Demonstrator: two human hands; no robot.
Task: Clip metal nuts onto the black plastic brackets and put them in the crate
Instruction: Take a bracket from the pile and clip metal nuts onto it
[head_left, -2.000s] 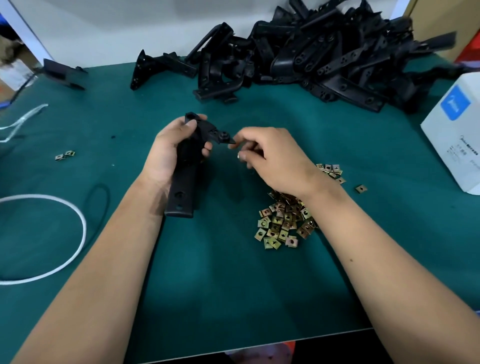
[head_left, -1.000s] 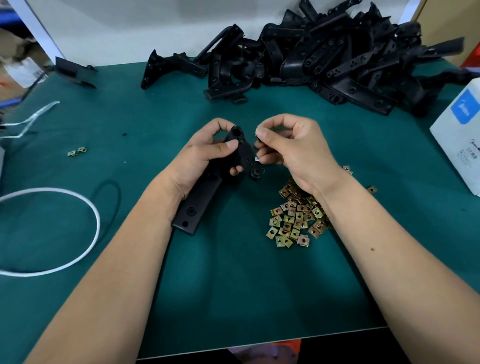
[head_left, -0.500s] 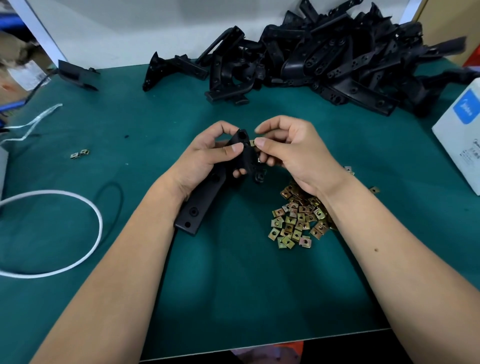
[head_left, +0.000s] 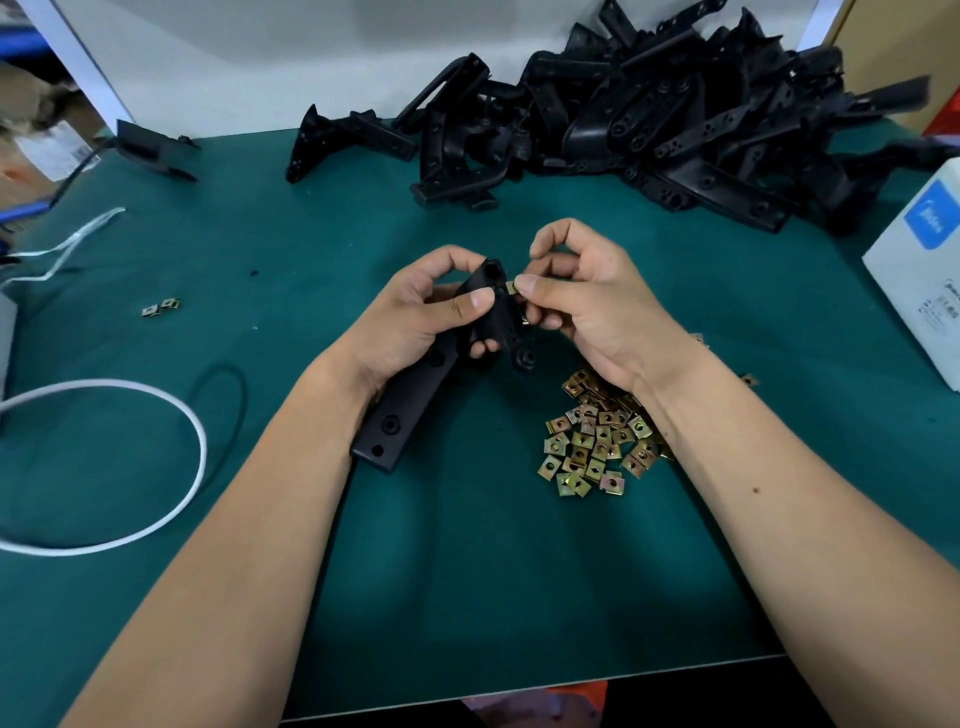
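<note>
Near the middle of the frame, the left hand (head_left: 415, 317) grips a black plastic bracket (head_left: 415, 400), thumb across its upper end, the long flat part slanting down to the lower left. The right hand (head_left: 587, 306) pinches a small metal nut (head_left: 511, 287) against the bracket's top edge. Below the right wrist lies a heap of brass-coloured nuts (head_left: 597, 441) on the green mat (head_left: 467, 571). A pile of black brackets (head_left: 649, 130) fills the upper right. 2 loose nuts (head_left: 161, 307) sit at the left, above a white cable loop (head_left: 171, 415). A white box (head_left: 919, 275) stands at the right edge.
</note>
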